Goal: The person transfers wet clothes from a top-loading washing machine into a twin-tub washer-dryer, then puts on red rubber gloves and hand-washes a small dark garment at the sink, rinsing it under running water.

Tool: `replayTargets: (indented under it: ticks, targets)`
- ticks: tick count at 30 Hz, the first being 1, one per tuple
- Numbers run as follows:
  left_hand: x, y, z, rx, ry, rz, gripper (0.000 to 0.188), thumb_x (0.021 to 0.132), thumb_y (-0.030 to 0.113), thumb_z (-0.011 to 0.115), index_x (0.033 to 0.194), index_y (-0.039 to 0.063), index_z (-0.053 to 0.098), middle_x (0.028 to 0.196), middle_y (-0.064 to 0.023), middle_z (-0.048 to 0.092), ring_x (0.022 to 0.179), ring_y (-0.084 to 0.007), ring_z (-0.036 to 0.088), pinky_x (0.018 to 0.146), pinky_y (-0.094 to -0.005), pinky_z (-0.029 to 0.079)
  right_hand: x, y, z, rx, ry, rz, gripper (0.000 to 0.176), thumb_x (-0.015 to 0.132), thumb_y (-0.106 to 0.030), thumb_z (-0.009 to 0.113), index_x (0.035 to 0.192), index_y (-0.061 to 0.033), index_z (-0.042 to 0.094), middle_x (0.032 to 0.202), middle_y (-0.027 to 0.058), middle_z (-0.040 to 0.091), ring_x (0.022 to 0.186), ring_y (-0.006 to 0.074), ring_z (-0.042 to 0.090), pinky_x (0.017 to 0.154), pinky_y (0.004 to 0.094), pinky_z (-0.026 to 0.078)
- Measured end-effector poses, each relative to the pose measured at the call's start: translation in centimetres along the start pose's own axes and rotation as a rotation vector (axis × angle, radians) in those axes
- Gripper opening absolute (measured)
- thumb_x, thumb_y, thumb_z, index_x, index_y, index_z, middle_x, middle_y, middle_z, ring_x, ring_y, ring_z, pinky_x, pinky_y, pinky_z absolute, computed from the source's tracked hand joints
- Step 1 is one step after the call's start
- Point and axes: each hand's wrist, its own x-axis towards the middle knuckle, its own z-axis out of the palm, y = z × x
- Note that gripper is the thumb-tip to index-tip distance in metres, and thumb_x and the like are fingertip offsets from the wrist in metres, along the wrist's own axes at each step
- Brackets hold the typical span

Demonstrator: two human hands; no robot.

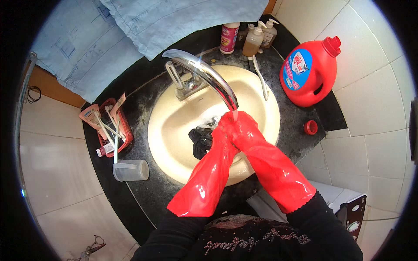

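Both of my hands wear long red rubber gloves and are pressed together over a cream washbasin (169, 146). Water runs from the curved chrome faucet (209, 71) onto them. My right hand (245, 127) lies against my left hand (223, 132), directly below the spout. Their fingers are bunched and partly hidden, so whether either grips something is not visible. Wet black cloth (200, 142) lies in the bowl just left of my left hand, with some white foam behind it.
On the dark counter (137, 192), a red detergent jug (313, 71) stands uncapped near its red cap (310, 127). A brush (260, 78) rests on the basin's right rim. Pump bottles (253, 40) stand behind. Left are a toothbrush basket (125, 140) and a tipped plastic cup (132, 170).
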Motion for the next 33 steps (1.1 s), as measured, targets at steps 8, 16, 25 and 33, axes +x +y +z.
replayTargets:
  ticks: [8,16,25,33]
  targets:
    - [2.8,0.8,-6.8,0.005,-0.284,0.085,0.023,0.100,0.030,0.058,0.110,0.010,0.061,0.092,-0.0059,0.066,0.078,-0.0194,0.064,0.067,-0.0333,0.055,3.2,8.0,5.1,0.613,0.160,0.149,0.030,0.094,-0.027,0.057,0.106,-0.0014,0.068,0.098,0.0139,0.071,0.091,0.0236,0.067,0.084,0.0369,0.052]
    - [0.2,4.4,-4.0,0.098,-0.209,-0.013,0.035,0.093,0.040,0.066,0.109,0.010,0.060,0.086,-0.0095,0.065,0.076,-0.0225,0.062,0.057,-0.0353,0.052,-2.7,-0.6,2.8,0.457,0.339,-0.154,0.037,0.095,-0.022,0.059,0.127,-0.0038,0.061,0.127,0.0178,0.063,0.119,0.0331,0.060,0.101,0.0405,0.046]
    - [2.7,5.3,-12.0,0.081,-0.150,-0.004,0.044,0.099,0.043,0.052,0.105,0.000,0.058,0.097,-0.0165,0.064,0.085,-0.0329,0.063,0.072,-0.0443,0.055,-5.5,-2.7,0.8,0.272,0.238,-0.227,0.029,0.086,-0.010,0.067,0.115,-0.0064,0.066,0.123,0.0155,0.065,0.114,0.0366,0.059,0.099,0.0445,0.044]
    - [2.9,1.1,-8.0,-0.104,-0.082,0.079,0.027,0.096,0.034,0.059,0.098,0.007,0.061,0.084,-0.0081,0.065,0.079,-0.0265,0.064,0.073,-0.0413,0.054,-0.6,-3.4,-1.5,-0.037,0.019,-0.065,0.030,0.087,-0.036,0.059,0.093,-0.0107,0.072,0.081,0.0200,0.067,0.080,0.0401,0.065,0.070,0.0486,0.049]
